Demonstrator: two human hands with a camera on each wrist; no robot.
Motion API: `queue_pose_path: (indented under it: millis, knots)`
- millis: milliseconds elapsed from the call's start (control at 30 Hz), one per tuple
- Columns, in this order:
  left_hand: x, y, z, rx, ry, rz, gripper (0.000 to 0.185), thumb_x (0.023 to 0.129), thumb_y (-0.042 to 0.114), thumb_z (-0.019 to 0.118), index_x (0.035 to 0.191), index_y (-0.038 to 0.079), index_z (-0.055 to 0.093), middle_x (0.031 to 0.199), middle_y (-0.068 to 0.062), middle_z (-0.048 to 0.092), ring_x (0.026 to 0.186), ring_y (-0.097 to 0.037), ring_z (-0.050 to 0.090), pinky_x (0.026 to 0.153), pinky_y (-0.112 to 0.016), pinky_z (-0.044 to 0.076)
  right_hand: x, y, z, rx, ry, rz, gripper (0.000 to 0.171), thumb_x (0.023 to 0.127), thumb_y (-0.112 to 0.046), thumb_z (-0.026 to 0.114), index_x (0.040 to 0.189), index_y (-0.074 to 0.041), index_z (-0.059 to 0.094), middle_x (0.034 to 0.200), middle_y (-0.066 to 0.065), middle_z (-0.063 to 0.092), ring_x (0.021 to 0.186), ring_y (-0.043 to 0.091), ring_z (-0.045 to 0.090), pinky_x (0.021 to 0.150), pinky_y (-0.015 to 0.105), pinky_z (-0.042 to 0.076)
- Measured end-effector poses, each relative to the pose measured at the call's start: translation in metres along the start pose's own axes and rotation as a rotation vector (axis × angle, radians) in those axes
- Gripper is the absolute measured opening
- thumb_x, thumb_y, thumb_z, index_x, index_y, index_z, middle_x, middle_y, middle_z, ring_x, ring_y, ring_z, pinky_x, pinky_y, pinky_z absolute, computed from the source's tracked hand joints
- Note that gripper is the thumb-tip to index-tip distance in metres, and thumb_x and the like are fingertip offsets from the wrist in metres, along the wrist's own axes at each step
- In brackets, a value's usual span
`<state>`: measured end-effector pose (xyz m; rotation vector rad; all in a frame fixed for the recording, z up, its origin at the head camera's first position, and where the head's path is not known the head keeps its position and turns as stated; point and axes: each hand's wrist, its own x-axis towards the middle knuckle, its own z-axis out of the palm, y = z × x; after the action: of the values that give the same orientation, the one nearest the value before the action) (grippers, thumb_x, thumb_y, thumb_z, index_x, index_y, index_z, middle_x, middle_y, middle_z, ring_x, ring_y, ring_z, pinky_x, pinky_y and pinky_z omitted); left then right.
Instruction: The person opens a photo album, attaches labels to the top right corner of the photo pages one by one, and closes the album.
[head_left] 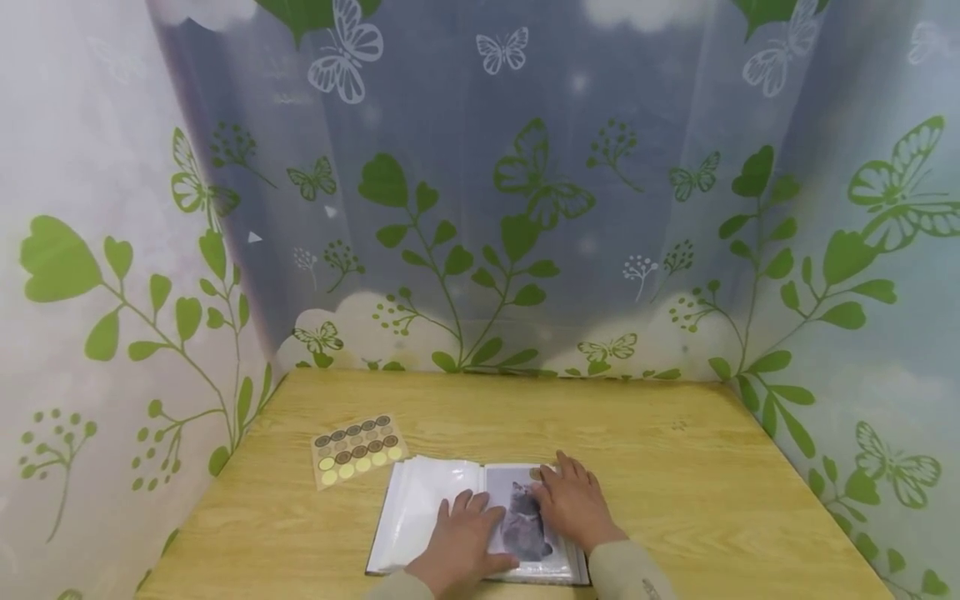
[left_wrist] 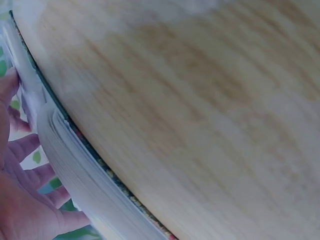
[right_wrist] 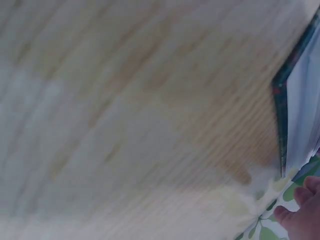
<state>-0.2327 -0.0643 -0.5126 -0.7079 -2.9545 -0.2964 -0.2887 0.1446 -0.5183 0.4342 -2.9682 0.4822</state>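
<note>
A photo album [head_left: 420,508] lies spread on the table, clear sleeves on its left page and a picture of a grey cat [head_left: 522,529] on its right page. My left hand [head_left: 463,537] rests with spread fingers over the album's middle, thumb reaching along the lower part of the cat picture. On the upper right of that page lies my right hand [head_left: 576,504], its fingers extended near the page's top edge. The left wrist view shows the thick stack of pages [left_wrist: 75,165] beside the left hand's fingers. The album's dark cover corner [right_wrist: 278,85] shows in the right wrist view.
A sheet of round stickers [head_left: 358,450], brown and yellow, lies behind the album's left side. The wooden table [head_left: 712,500] meets a leaf-and-butterfly patterned curtain [head_left: 465,250] at the back and on both sides.
</note>
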Motion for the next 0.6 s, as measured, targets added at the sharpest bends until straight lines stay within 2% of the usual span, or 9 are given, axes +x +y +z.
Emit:
queue_pose_path:
  millis: [167, 367, 500, 600]
  knots:
    - [0.006, 0.006, -0.002, 0.01, -0.021, 0.004, 0.07, 0.076, 0.067, 0.071, 0.125, 0.017, 0.065, 0.129, -0.011, 0.057, 0.126, -0.036, 0.047, 0.103, -0.066, 0.035, -0.007, 0.012, -0.006, 0.005, 0.014, 0.031, 0.045, 0.104, -0.031, 0.047, 0.137, -0.001, 0.056, 0.146, 0.03, 0.041, 0.133, 0.049, 0.038, 0.107, 0.065, 0.031]
    - [0.01, 0.01, -0.004, -0.011, -0.04, 0.012, 0.067, 0.079, 0.065, 0.069, 0.125, 0.016, 0.065, 0.131, -0.012, 0.056, 0.129, -0.036, 0.044, 0.107, -0.071, 0.024, -0.014, 0.023, -0.013, 0.034, 0.117, 0.038, 0.039, 0.101, -0.021, 0.054, 0.131, 0.004, 0.059, 0.133, 0.029, 0.053, 0.121, 0.048, 0.051, 0.099, 0.061, 0.042]
    - [0.01, 0.008, -0.002, 0.002, 0.031, 0.004, 0.055, 0.083, 0.058, 0.069, 0.116, 0.015, 0.068, 0.126, -0.013, 0.058, 0.126, -0.035, 0.046, 0.105, -0.07, 0.027, -0.016, 0.027, -0.016, 0.119, 0.095, 0.062, 0.04, 0.101, -0.019, 0.053, 0.132, 0.007, 0.057, 0.13, 0.028, 0.054, 0.12, 0.047, 0.052, 0.099, 0.06, 0.042]
    - [0.011, 0.008, 0.0, -0.007, 0.11, 0.005, 0.043, 0.085, 0.05, 0.07, 0.109, 0.014, 0.07, 0.121, -0.013, 0.061, 0.122, -0.035, 0.049, 0.104, -0.069, 0.03, -0.019, 0.031, -0.018, 0.207, 0.078, 0.086, 0.041, 0.102, -0.019, 0.052, 0.132, 0.008, 0.056, 0.132, 0.029, 0.053, 0.123, 0.047, 0.05, 0.103, 0.059, 0.04]
